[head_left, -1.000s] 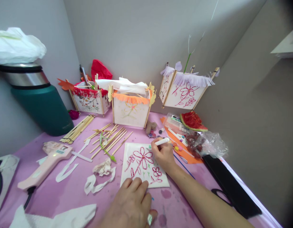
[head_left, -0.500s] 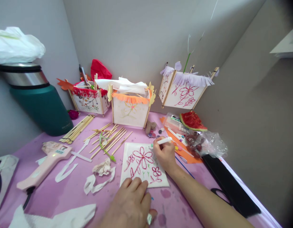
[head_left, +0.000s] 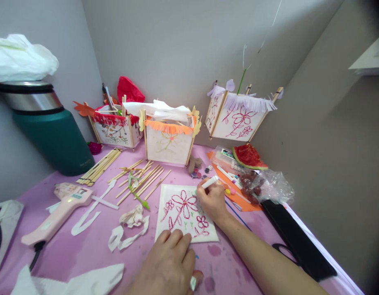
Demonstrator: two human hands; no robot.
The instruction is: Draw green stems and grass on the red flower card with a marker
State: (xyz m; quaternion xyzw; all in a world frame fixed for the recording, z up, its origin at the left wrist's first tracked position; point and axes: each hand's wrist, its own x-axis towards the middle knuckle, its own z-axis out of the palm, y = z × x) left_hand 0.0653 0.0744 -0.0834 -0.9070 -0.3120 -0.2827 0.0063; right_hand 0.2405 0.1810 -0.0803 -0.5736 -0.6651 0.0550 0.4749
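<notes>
My right hand [head_left: 211, 201] is closed around a white marker [head_left: 209, 182], its tip low over the right side of a white square panel [head_left: 166, 192]. Pink-red dotted flowers [head_left: 185, 204] and small green sprigs [head_left: 192, 219] decorate this panel, which lies flat on the table. The fingers of my left hand [head_left: 171, 258] rest on the panel's lower edge. Between its thumb and palm is a small white and green piece [head_left: 193, 283], apparently a marker cap, mostly hidden.
Fringed lantern boxes [head_left: 169, 147] stand behind, and another lantern [head_left: 238, 119] hangs at right. Wooden sticks [head_left: 151, 180], a pink glue gun [head_left: 58, 213] and paper scraps [head_left: 132, 217] lie left. A teal bottle [head_left: 54, 139] stands far left; markers [head_left: 226, 174] and a plastic bag [head_left: 274, 186] lie right.
My right hand has shifted slightly left and down over the panel, and the marker now slants more steeply. My left hand and the panel have stayed put.
</notes>
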